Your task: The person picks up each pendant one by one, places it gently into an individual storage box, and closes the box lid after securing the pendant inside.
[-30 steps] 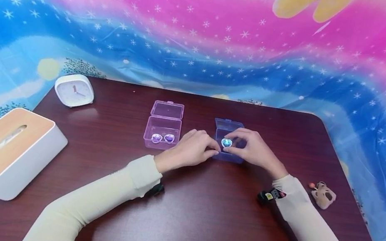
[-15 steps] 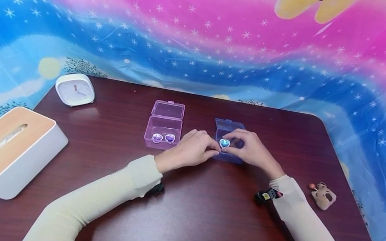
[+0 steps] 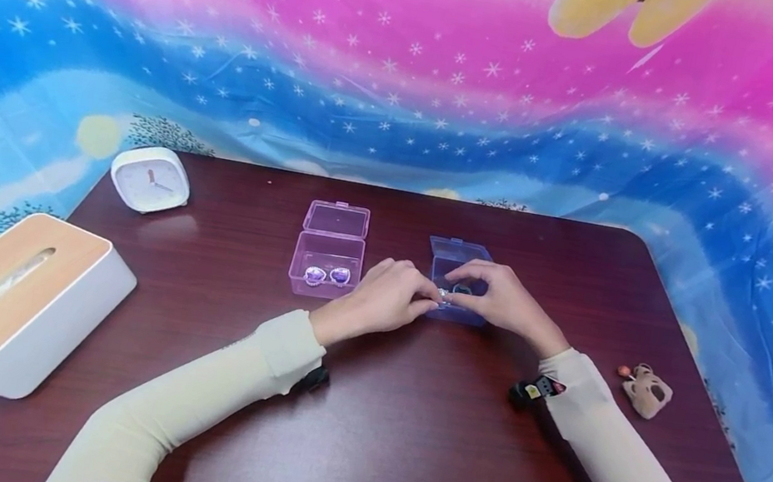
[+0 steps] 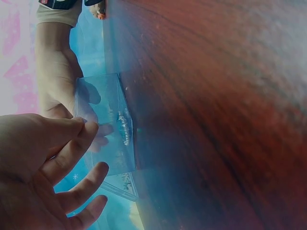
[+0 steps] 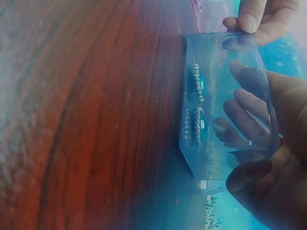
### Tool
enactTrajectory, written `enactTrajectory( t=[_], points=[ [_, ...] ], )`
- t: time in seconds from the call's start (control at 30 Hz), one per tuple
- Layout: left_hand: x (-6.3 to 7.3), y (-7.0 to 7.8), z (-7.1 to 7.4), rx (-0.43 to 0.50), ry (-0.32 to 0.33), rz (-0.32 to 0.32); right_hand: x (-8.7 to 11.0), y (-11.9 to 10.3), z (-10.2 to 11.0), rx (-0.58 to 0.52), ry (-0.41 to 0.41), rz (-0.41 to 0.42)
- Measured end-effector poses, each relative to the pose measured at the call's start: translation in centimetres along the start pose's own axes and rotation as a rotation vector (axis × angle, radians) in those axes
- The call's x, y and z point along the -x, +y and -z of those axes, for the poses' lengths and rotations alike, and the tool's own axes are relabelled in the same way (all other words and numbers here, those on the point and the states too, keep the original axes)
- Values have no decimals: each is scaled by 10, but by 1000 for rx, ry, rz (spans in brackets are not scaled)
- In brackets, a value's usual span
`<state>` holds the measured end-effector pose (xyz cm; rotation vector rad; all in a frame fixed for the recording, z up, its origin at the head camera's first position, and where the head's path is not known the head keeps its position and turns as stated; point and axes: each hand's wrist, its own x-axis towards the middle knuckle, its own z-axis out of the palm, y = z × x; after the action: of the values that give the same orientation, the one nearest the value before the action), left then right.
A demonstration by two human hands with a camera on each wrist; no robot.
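Note:
My left hand (image 3: 385,296) pinches the near left rim of a clear blue plastic box (image 5: 216,52) between thumb and index finger; its other fingers spread loosely below in the left wrist view. My right hand (image 3: 502,297) reaches into that box, thumb and fingers parted. Through the wall in the right wrist view, one blue jewel with a beaded silver edge (image 5: 198,86) and a second such jewel (image 5: 197,125) lie on the box floor, away from the right fingertips. The box's hinged lid (image 3: 461,249) is tipped back.
An opened pink box (image 3: 306,290) with two purple jewels (image 3: 339,277) stands left of the blue one. At the left are a white clock (image 3: 150,181) and a wood-topped tissue box (image 3: 53,332). A brown plush charm (image 3: 647,392) lies at the right.
The blue jewel that was between my right thumb and fingers has gone down to the box floor, and the fingers have let it go. My left hand keeps its place at the rim.

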<state>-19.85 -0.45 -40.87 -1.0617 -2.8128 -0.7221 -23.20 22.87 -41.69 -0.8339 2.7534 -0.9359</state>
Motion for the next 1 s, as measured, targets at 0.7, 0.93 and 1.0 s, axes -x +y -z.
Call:
enactTrajectory(
  t=[0.7, 0.93, 1.0],
  points=[
    [2, 3, -2, 122, -9, 147, 8, 13, 25, -104, 241, -24],
    [-4, 4, -10, 543, -66, 327, 7, 22, 30, -191, 307, -225],
    [-7, 2, -14, 693, -69, 401, 6, 25, 30, -222, 300, -303]
  ],
)
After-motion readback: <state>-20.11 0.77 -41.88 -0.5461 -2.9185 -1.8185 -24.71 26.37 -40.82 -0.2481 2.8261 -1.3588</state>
